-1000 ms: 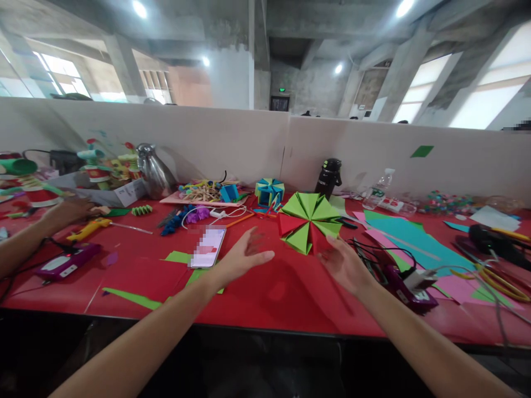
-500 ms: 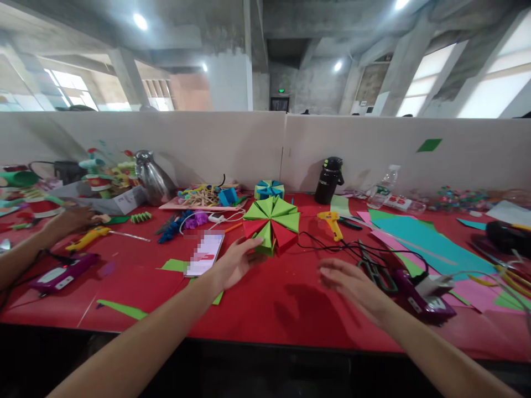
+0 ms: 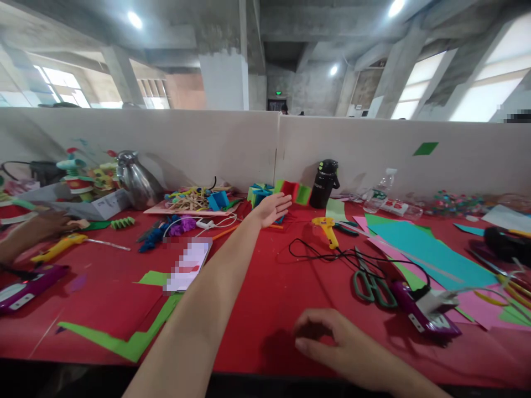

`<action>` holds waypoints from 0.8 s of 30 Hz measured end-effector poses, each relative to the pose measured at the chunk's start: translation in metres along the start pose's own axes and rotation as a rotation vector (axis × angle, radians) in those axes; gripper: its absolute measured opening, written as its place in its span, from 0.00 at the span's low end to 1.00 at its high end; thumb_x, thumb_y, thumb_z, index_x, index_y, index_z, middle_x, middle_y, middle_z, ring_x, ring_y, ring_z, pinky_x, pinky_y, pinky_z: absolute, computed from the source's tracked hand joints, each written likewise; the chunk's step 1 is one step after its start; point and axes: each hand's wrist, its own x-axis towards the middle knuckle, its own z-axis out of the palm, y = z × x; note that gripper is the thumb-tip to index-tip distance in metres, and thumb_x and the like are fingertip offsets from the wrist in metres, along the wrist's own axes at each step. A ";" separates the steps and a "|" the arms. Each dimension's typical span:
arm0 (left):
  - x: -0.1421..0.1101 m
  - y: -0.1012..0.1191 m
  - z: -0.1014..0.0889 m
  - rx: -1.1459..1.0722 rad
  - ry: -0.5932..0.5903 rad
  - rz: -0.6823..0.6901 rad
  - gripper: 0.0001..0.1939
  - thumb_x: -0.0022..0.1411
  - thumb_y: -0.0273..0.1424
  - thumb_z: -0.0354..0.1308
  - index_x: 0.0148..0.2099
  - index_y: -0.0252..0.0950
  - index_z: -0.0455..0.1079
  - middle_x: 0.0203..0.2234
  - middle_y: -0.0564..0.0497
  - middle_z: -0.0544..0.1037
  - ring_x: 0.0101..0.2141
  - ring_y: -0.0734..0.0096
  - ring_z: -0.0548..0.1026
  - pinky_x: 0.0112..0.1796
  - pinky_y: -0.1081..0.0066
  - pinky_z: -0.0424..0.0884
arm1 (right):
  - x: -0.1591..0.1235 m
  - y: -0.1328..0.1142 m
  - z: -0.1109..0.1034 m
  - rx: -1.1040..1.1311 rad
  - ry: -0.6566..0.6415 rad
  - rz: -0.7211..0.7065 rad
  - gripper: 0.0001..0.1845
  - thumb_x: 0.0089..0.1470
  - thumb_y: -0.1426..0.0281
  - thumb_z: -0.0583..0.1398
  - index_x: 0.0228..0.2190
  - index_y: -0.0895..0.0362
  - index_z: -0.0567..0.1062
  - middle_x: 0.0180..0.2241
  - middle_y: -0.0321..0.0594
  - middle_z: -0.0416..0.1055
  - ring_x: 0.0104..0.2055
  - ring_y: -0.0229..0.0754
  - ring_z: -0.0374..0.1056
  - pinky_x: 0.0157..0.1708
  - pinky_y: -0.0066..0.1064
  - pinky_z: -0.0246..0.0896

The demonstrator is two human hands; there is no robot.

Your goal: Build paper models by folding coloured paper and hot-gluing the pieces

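- Plainly, the green-and-red paper (image 3: 293, 191) stands at the far side of the tabletop (image 3: 276, 293), before the partition (image 3: 207, 143) and just left of the black bottle (image 3: 323, 188); its long axis runs left to right, roughly along the partition, green at both ends, red between.
- The left hand (image 3: 271, 209) reaches out beside it, fingers extended, gripping nothing (whether it touches the paper, I cannot tell).
- The right hand (image 3: 342, 342) is near the front edge, loosely curled, nothing visible between thumb and fingers.
- One blue-and-green paper (image 3: 260, 193) sits partly behind the left hand; one phone (image 3: 193, 260) and one pair of scissors (image 3: 371, 284) lie nearer.
- Two yellow glue guns: the right gun (image 3: 329, 231) and the left gun (image 3: 58, 249).
- Two purple power strips: the right strip (image 3: 427, 320) and the left strip (image 3: 33, 287).
- Two clear bottles: an upright bottle (image 3: 378, 194) and a lying bottle (image 3: 396, 208).
- The pink tray (image 3: 160, 207) holds heaped sticks (image 3: 188, 200) and a blue piece (image 3: 218, 200).
- The grey box (image 3: 112, 205) is near another person's hand (image 3: 52, 224); toy figures (image 3: 77, 179) stand in or behind it (unclear which).
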 end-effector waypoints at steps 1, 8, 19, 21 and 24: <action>-0.003 -0.001 -0.006 0.021 -0.012 -0.005 0.17 0.56 0.22 0.68 0.48 0.33 0.73 0.49 0.37 0.79 0.50 0.58 0.78 0.55 0.57 0.68 | -0.001 -0.001 -0.001 -0.003 -0.003 -0.007 0.13 0.59 0.58 0.61 0.39 0.53 0.79 0.40 0.39 0.78 0.43 0.44 0.72 0.46 0.34 0.65; -0.056 0.002 -0.033 0.212 -0.067 -0.027 0.08 0.57 0.19 0.67 0.41 0.31 0.77 0.31 0.43 0.82 0.28 0.73 0.78 0.35 0.73 0.74 | 0.027 0.017 -0.008 0.083 0.250 -0.077 0.12 0.56 0.60 0.63 0.38 0.53 0.78 0.39 0.41 0.77 0.42 0.45 0.72 0.44 0.37 0.66; -0.198 -0.015 -0.061 0.681 -0.217 -0.046 0.04 0.59 0.29 0.66 0.37 0.35 0.80 0.27 0.46 0.82 0.25 0.72 0.77 0.27 0.77 0.69 | 0.167 0.008 -0.075 0.755 0.731 0.014 0.19 0.39 0.68 0.72 0.31 0.52 0.68 0.24 0.32 0.72 0.22 0.36 0.68 0.20 0.26 0.62; -0.197 -0.016 -0.066 0.623 -0.120 0.002 0.06 0.58 0.30 0.67 0.38 0.34 0.79 0.30 0.45 0.82 0.25 0.72 0.76 0.27 0.77 0.69 | 0.175 -0.008 -0.070 0.752 0.732 -0.082 0.14 0.43 0.67 0.69 0.30 0.52 0.70 0.26 0.32 0.74 0.22 0.34 0.67 0.20 0.25 0.59; -0.183 -0.018 -0.067 0.366 0.052 0.066 0.12 0.58 0.34 0.68 0.43 0.35 0.77 0.40 0.43 0.82 0.30 0.71 0.78 0.31 0.75 0.72 | 0.164 -0.035 -0.038 0.671 0.631 -0.223 0.07 0.46 0.69 0.67 0.30 0.54 0.77 0.26 0.34 0.76 0.24 0.34 0.67 0.26 0.26 0.62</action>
